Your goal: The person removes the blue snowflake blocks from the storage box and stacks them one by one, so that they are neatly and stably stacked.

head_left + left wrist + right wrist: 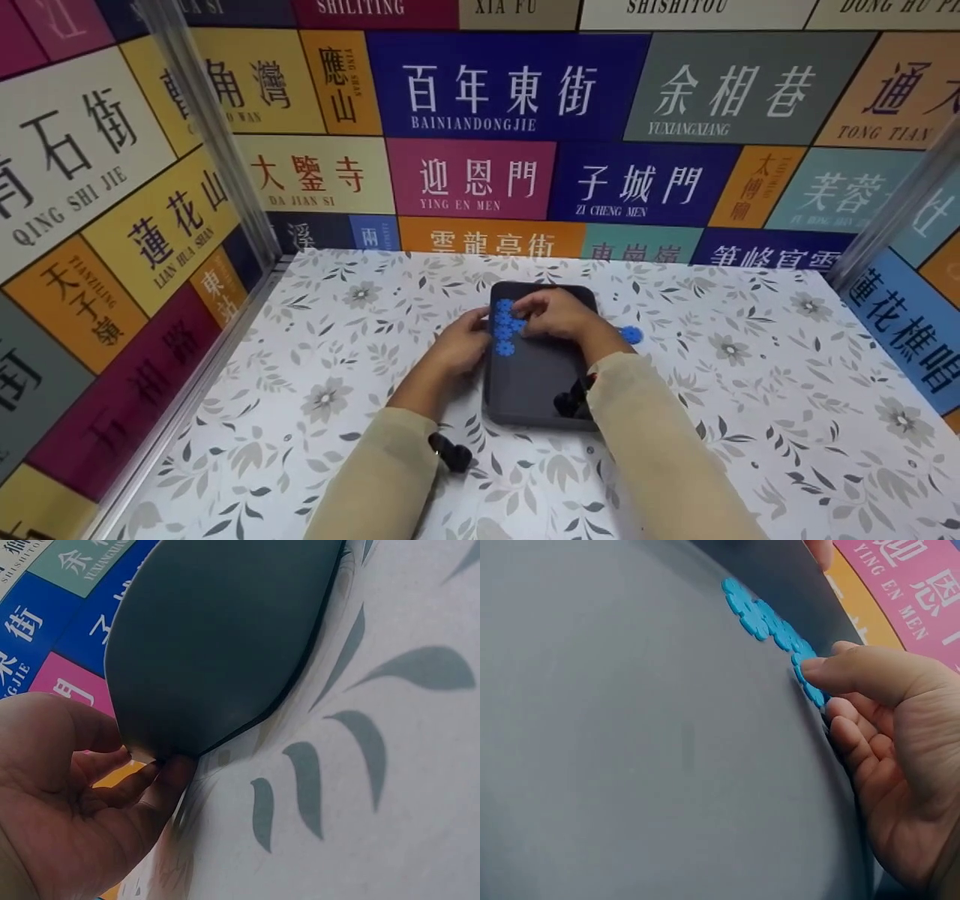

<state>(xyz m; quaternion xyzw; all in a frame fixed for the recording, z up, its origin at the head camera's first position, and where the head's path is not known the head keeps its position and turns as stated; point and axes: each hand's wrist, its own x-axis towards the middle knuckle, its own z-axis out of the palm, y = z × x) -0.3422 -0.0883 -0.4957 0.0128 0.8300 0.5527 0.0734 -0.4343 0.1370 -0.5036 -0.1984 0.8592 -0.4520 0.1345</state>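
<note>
the right hand (pixel 561 315) pinches the end of a group of blue snowflake discs (pixel 505 349) between thumb and fingers; the left hand (pixel 463 343) clamps the left rim of the black tray (pixel 532 390) between thumb and fingers. the discs lie along the left side of the tray, at its far half. a separate blue disc (pixel 631 334) lies right of the tray, on the floral tablecloth (pixel 757 420), beside the right forearm.
</note>
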